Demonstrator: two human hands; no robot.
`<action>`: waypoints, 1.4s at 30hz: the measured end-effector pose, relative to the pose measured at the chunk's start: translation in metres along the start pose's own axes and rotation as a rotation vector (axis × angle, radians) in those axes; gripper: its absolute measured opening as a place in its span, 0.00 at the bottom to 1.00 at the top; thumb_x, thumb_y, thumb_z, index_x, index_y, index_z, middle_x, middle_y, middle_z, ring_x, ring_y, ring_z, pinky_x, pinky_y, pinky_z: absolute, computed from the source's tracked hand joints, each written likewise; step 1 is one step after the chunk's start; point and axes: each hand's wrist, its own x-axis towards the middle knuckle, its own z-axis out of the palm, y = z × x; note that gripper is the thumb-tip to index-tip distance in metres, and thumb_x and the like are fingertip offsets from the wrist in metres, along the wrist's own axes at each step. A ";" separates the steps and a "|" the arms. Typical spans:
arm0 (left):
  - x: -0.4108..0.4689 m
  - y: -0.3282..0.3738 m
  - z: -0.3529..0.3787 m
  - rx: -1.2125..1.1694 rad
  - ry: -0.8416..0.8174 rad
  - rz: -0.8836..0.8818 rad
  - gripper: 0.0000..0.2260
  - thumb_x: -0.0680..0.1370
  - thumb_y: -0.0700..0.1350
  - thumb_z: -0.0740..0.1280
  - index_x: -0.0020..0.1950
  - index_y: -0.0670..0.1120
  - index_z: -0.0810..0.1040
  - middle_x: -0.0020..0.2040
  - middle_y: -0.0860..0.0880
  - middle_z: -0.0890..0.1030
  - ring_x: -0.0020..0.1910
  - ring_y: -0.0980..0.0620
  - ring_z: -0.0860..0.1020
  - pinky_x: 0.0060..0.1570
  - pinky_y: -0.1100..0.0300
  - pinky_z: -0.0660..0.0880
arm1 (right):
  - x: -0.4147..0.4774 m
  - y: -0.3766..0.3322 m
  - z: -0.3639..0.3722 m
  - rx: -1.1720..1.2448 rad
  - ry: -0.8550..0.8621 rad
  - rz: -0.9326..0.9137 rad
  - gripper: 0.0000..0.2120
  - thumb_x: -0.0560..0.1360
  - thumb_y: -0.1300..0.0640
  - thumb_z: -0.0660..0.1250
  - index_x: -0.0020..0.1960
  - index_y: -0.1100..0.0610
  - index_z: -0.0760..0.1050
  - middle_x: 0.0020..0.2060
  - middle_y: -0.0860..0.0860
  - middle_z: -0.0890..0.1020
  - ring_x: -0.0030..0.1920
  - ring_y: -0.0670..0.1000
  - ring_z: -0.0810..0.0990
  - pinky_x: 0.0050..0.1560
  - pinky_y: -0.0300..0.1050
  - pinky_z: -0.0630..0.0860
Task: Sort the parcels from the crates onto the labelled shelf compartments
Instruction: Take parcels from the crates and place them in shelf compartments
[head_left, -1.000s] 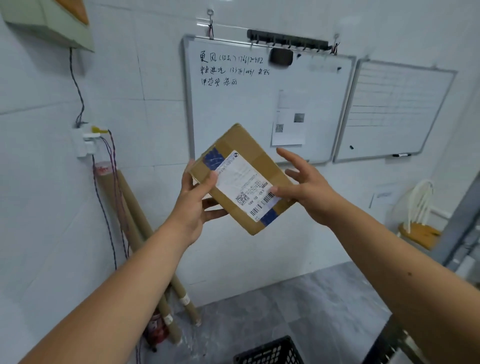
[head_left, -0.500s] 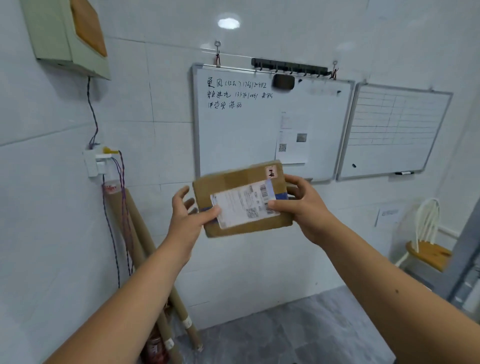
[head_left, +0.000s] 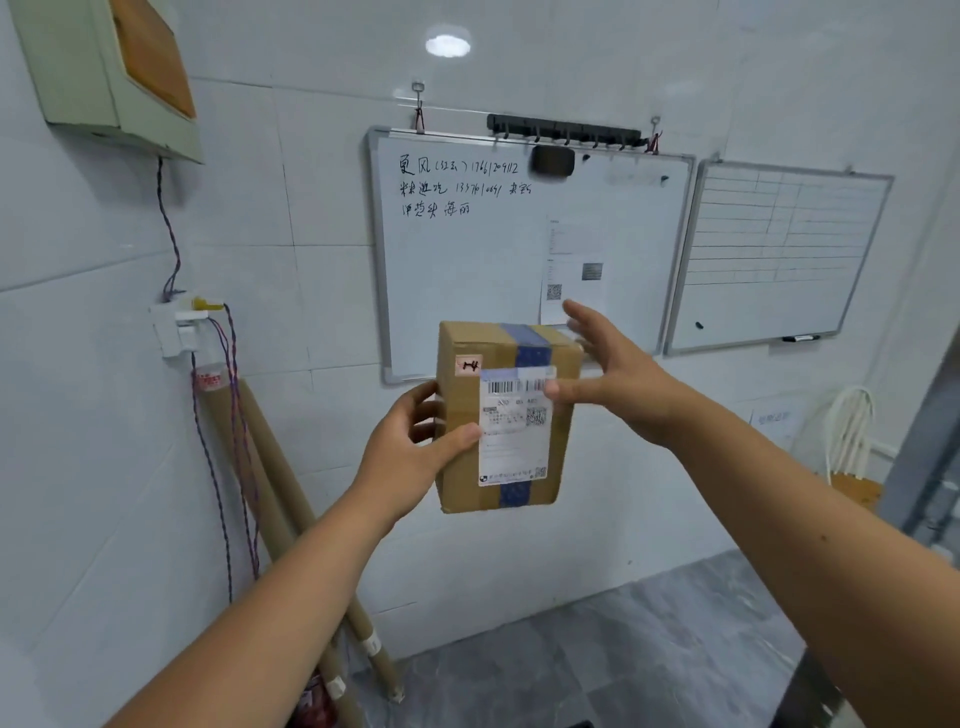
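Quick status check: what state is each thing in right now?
Cardboard parcel: taped shut, upright, held aloft, label facing camera.
Left hand: grips parcel's left edge.
Right hand: fingers straight, thumb touching parcel's front.
Whiteboard: written on, sheet stuck on.
Cardboard tubes: leaning against wall.

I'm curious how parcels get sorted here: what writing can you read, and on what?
"14" or "H", handwritten: pink sticker on the parcel.
Print on the shipping label: too blurred.
Handwriting on the whiteboard: Chinese and numbers, about "17461209112"; uncertain.
Print on the paper sheet there: too small.
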 end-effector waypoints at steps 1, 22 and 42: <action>0.001 0.001 0.005 -0.045 0.022 -0.015 0.34 0.70 0.60 0.80 0.73 0.59 0.72 0.63 0.57 0.83 0.61 0.53 0.83 0.57 0.50 0.84 | -0.004 0.007 -0.006 -0.008 -0.055 0.076 0.58 0.60 0.44 0.87 0.80 0.34 0.55 0.79 0.48 0.67 0.77 0.51 0.67 0.73 0.62 0.69; -0.039 0.044 0.187 -0.406 -0.549 -0.039 0.27 0.72 0.46 0.74 0.71 0.52 0.73 0.65 0.52 0.82 0.62 0.48 0.83 0.58 0.44 0.82 | -0.234 0.026 -0.099 0.135 0.482 0.100 0.32 0.68 0.59 0.79 0.70 0.51 0.75 0.65 0.53 0.82 0.62 0.55 0.84 0.60 0.55 0.82; -0.333 0.141 0.313 -0.593 -1.390 -0.083 0.22 0.80 0.37 0.70 0.73 0.49 0.74 0.64 0.48 0.84 0.65 0.46 0.82 0.66 0.41 0.78 | -0.640 -0.118 0.027 -0.074 1.362 0.285 0.27 0.72 0.55 0.72 0.71 0.55 0.77 0.61 0.54 0.85 0.60 0.58 0.85 0.53 0.54 0.82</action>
